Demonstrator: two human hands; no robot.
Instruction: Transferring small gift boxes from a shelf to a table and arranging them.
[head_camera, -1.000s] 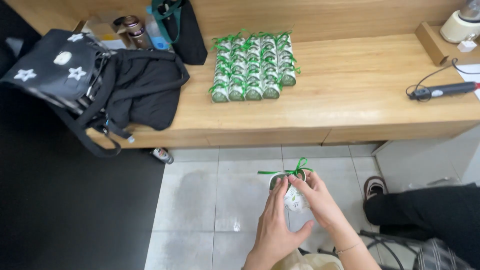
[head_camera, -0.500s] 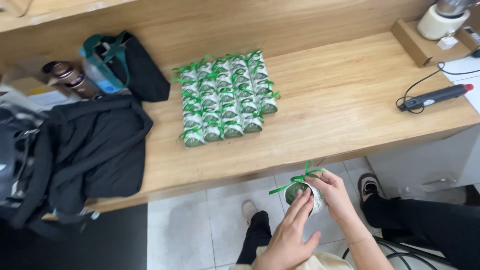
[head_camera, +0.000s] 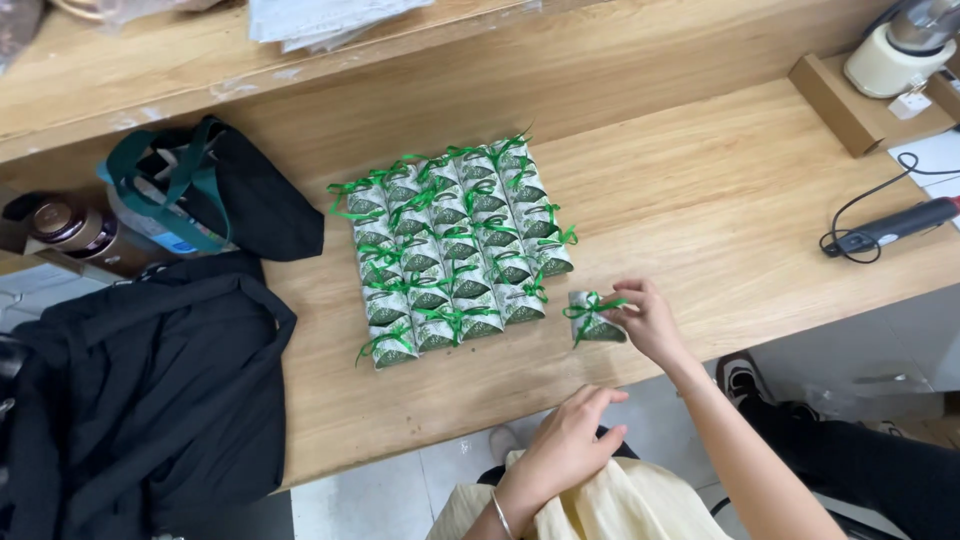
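Placing packet (head_camera: 596, 318) with right hand (head_camera: 648, 322), fingers pinching it, beside the block (head_camera: 450, 250). Left hand (head_camera: 570, 445) loose, empty. Next probably needs aligning to the row

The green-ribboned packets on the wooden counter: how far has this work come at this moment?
Done: a block of ribbon-tied packets lies in tidy rows on the wooden counter. In hand: the right hand sets one more packet down beside the block's lower right corner, apart from it. The left hand rests empty near the lap. No untied packets are visible.

Bare wooden desk (head_camera: 720, 210) beside packets (head_camera: 450, 250)
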